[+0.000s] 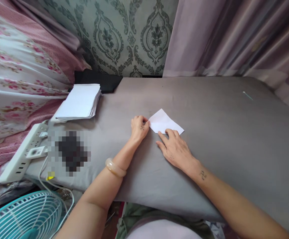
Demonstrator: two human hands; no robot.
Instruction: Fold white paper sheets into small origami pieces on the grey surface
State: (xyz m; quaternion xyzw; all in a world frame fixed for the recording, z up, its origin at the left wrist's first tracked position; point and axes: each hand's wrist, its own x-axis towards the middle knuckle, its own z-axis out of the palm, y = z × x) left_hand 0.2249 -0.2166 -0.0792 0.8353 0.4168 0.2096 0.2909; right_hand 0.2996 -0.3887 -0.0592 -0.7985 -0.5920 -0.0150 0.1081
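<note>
A folded sheet of white paper [164, 122] lies on the grey cloth-covered table [221, 132] in front of me. At its left corner my left hand [140, 127] is closed, pinching the paper between thumb and fingers. My right hand [175, 146] rests along the near edge of the paper, its fingers spread and the fingertips touching it. The thumb of that hand lies on the cloth, a little apart from the paper. A pale bangle [115, 168] circles my left forearm.
A stack of white paper [81, 99] sits at the back left, by a black item [104, 81]. Along the left edge is a power strip [26, 152] with plugs and cables. A teal fan [32, 215] stands lower left. A thin stick [247, 95] lies far right.
</note>
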